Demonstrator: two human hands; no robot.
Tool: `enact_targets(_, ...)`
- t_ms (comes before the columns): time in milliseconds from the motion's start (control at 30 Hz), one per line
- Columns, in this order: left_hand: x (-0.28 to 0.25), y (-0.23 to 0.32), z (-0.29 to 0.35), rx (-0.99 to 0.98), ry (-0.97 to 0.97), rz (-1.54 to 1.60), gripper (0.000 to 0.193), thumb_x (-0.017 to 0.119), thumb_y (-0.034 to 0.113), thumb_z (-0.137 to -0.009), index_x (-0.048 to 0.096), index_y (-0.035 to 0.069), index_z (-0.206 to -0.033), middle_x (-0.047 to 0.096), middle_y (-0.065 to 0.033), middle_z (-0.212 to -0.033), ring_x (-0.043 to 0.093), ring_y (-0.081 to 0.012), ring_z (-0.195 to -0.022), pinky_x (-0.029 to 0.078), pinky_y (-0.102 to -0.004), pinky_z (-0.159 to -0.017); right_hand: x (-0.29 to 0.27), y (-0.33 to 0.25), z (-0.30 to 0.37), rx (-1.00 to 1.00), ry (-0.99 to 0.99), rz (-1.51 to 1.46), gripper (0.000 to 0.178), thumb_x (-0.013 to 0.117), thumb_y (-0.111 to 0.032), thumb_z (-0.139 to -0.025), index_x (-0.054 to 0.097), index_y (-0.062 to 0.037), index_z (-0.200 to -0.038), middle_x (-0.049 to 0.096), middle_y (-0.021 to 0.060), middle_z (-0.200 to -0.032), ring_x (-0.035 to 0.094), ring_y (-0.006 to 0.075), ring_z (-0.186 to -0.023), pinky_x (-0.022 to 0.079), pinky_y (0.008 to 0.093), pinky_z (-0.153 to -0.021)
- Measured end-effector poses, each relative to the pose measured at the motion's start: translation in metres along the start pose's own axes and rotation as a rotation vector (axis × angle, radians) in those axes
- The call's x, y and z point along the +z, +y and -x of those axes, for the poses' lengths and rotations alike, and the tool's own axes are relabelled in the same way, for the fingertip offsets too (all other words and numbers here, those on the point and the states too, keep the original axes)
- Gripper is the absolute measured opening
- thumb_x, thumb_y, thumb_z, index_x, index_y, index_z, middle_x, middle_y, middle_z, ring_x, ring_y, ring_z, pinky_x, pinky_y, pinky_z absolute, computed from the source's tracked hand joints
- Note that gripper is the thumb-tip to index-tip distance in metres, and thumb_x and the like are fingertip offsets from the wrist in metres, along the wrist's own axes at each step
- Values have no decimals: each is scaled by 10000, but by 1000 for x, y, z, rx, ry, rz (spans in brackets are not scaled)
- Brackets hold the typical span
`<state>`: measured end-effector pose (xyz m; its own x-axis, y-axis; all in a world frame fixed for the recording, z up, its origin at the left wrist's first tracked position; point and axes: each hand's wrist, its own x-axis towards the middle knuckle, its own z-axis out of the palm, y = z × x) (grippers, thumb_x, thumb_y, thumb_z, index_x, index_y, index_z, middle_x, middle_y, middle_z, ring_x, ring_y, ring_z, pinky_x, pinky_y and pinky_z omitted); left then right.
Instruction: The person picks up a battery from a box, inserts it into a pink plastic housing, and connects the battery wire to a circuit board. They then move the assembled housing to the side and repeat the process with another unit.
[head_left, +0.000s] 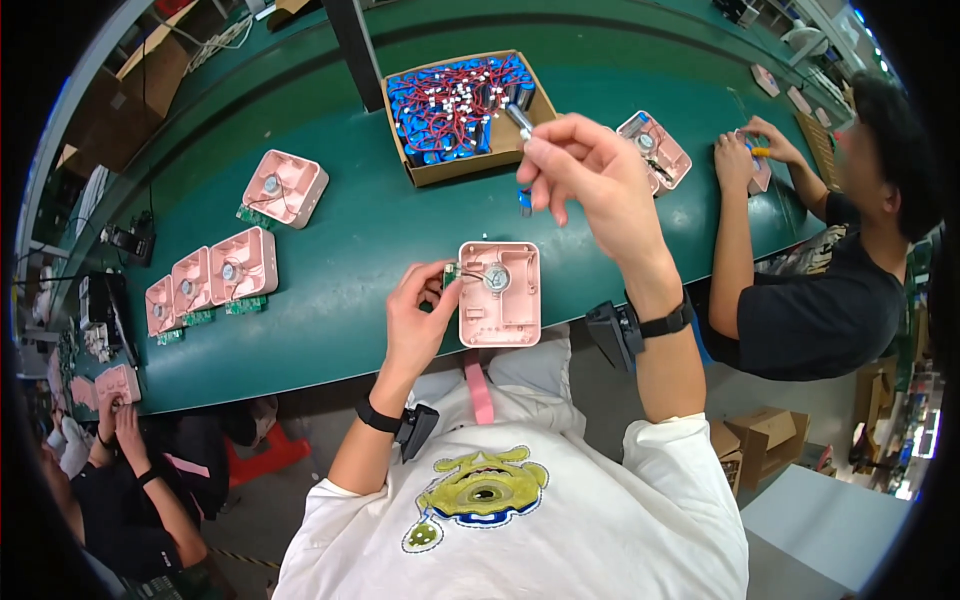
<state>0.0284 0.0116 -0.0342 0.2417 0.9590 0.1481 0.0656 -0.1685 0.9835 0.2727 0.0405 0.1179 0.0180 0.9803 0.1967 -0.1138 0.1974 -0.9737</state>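
Observation:
A pink plastic housing (520, 295) lies open on the bench edge in front of me, with a round speaker (496, 278) and thin wires inside. At its left side my left hand (422, 300) pinches a small green circuit board (452, 272) on those wires. My right hand (590, 180) is raised near the battery box, thumb and forefinger closed on a small grey cylinder (518, 117) with a pale end; its kind is unclear. Below those fingers shows a blue battery (525, 203); I cannot tell whether it hangs or lies on the bench.
An open cardboard box (465, 173) of blue batteries with red wires stands beyond the housing. Several pink housings (285, 190) with boards sit to the left, another (655, 150) at right. One co-worker's hands (745, 155) work at right, another's (125, 430) at lower left. A metal post (355, 55) rises behind.

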Motion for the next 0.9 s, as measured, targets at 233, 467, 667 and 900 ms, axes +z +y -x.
enact_targets(233, 0, 23, -2, 179, -35, -260, 268, 740, -51, -868, 717, -19, -1132, 654, -82, -987, 630, -153, -808, 517, -279, -671, 8, 3, 16, 59, -55, -24, 163, 643, -110, -1042, 655, 35, -1114, 715, 89, -862, 672, 103, -647, 473, 218, -475)
enact_targets(467, 2, 27, -6, 278, -56, -324, 265, 736, -65, -837, 715, -10, -1095, 653, -90, -977, 629, -179, -793, 519, -296, -677, 18, 24, 15, 131, -115, -78, 159, 624, -122, -1055, 646, 28, -1102, 709, 88, -854, 669, 99, -632, 463, 213, -472)
enact_targets(667, 2, 25, -5, 253, -58, -294, 268, 730, -63, -840, 708, -14, -1103, 643, -92, -997, 612, -179, -776, 514, -299, -676, 16, 34, 19, 217, -115, -79, 171, 611, -141, -1064, 643, 23, -1100, 705, 79, -865, 667, 90, -623, 455, 214, -466)
enact_targets(900, 1, 23, -4, 244, -29, -292, 244, 737, -83, -831, 685, -24, -1061, 639, -91, -1017, 613, -157, -783, 519, -281, -680, 17, 34, 19, 281, -154, 41, 174, 612, -142, -1061, 648, 21, -1111, 706, 66, -863, 658, 72, -642, 455, 206, -500)
